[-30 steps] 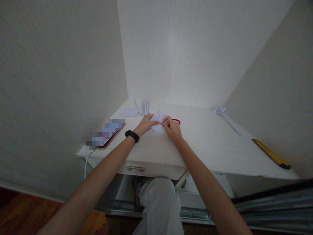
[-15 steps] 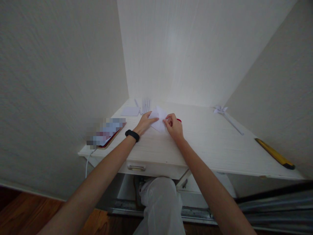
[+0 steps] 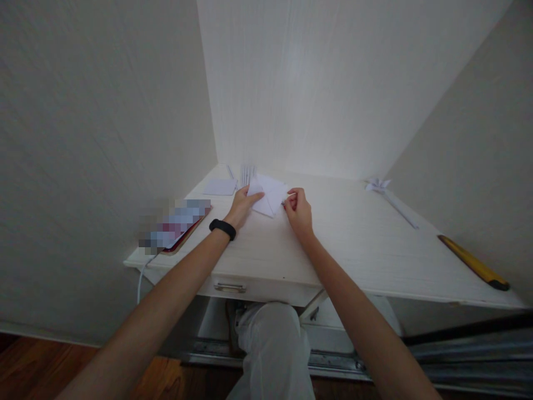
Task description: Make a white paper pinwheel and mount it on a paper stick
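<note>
At twelve o'clock on the desk (image 3: 353, 239), I saw the left hand (image 3: 241, 205) gripping creased paper (image 3: 271, 199), seemingly part-worked; the right hand (image 3: 300, 211) curled beside it, contents indeterminable. The pinwheel (image 3: 377, 185), one o'clock, looked finished; the flat sheet (image 3: 220, 187), eleven o'clock, unworked.

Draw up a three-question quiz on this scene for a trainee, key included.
1. Which hand's thumb lies on the folded white paper?
2. Choose one: the yellow-and-black tool lies nearest to (A) the white cable, (B) the paper pinwheel, (C) the drawer handle.
3. Fill in: the wristband is ____ in colour.

Key:
1. The left hand.
2. B.
3. Black.
</note>
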`<state>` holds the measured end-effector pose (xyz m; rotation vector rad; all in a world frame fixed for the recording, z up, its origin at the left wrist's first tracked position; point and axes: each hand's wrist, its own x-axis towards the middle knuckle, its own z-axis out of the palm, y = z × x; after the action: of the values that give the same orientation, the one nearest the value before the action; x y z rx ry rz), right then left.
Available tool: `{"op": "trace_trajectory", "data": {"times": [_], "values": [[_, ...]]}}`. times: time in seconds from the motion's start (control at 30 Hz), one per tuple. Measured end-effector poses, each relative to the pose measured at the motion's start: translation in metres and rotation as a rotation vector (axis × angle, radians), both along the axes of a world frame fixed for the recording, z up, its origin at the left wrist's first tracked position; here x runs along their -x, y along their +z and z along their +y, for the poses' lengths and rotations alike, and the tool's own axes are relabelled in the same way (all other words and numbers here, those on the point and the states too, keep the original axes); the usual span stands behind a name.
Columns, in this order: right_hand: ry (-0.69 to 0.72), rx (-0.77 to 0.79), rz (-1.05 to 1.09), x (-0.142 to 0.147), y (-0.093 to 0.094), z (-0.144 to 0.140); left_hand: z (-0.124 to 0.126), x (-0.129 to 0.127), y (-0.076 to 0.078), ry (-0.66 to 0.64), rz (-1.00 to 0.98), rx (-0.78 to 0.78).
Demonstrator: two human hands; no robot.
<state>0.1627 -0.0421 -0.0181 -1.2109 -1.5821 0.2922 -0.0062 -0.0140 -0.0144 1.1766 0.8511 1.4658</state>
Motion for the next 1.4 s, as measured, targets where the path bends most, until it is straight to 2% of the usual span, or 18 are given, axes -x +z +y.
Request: {"op": "trace_trajectory", "data": {"times": [0.2,0.27,0.37,0.5,0.63,1.03,1.4], "values": [[0.442,0.285,0.324,0.004,-0.007,0.009,-0.001,0.000,0.002,0.010,-0.091,0.043],[0.536,0.332,0.375,0.005,-0.005,0.008,-0.002,0.000,0.002,0.007,-0.091,0.045],[0.605,0.358,0.416,0.007,-0.003,0.004,-0.004,-0.001,0.002,-0.011,-0.066,0.021],[0.639,0.361,0.424,0.009,0.000,0.000,-0.005,-0.002,0.001,-0.047,-0.006,-0.042],[0.643,0.365,0.427,0.009,0.000,-0.002,-0.006,-0.002,0.002,-0.031,0.033,-0.057],[0.577,0.366,0.413,0.007,-0.002,0.001,-0.005,-0.003,-0.002,-0.062,0.162,-0.074],[0.644,0.350,0.294,0.008,-0.018,0.010,0.000,-0.002,-0.008,-0.033,0.214,-0.108]]}}
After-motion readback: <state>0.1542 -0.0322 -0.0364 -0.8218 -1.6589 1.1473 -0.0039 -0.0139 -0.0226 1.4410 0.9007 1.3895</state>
